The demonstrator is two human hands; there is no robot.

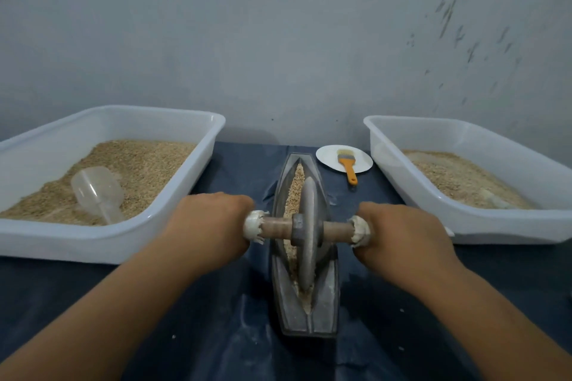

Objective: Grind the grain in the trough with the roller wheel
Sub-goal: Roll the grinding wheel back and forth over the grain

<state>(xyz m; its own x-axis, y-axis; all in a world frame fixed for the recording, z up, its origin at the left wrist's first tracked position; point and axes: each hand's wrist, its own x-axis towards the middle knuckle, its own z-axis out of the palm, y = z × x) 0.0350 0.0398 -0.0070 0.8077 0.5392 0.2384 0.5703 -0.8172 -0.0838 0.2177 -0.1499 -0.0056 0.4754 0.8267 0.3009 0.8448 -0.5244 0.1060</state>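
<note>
At the middle of the counter, the grey boat-shaped metal trough (305, 312) holds tan grain (295, 187). Left hand (207, 226) and right hand (402, 233) apparently wrap the grey roller wheel (308, 232)'s axle ends; press evenly, keeping it upright.

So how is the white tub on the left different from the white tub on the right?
The left tub is heaped fuller with grain, piled high toward its far side; the right tub holds a shallower, paler layer. A clear plastic scoop lies in the left tub's grain, while the right tub shows no such clear scoop. Both are white rectangular plastic tubs standing on the dark cloth, one either side of the trough.
</note>
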